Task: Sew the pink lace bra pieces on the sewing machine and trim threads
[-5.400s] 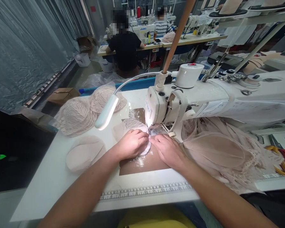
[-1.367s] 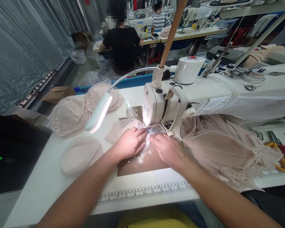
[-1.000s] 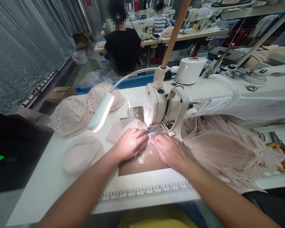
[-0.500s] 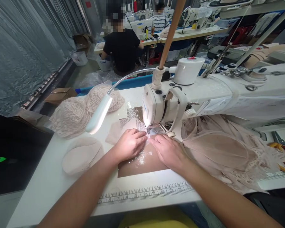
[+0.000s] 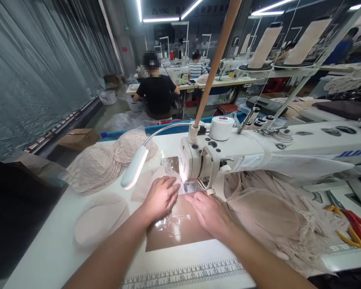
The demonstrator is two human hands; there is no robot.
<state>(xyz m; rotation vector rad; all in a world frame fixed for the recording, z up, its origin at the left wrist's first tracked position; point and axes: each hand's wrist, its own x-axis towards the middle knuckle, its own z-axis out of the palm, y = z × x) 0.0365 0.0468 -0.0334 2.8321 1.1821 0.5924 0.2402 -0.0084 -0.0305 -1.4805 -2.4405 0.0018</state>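
Observation:
My left hand rests palm down on a sheer beige lace piece, its fingers slightly apart and pressing the fabric left of the needle. Close to the presser foot, my right hand lies on the shiny brown sheet, fingers stretched toward the needle; nothing shows in its grip. Both hands are just in front of the head of the white sewing machine. A small lamp lights the spot. Fabric under my left fingers is partly hidden.
Lace cups are stacked at the back left, with a beige cup nearer me. Right of my hands lies gathered mesh fabric, beside red-and-yellow-handled tools. A ruler strip runs along the front edge. A co-worker sits ahead.
The view has tilted up, showing thread cones and ceiling lights. My left hand has drawn back slightly from the needle, and the gap between my hands has widened.

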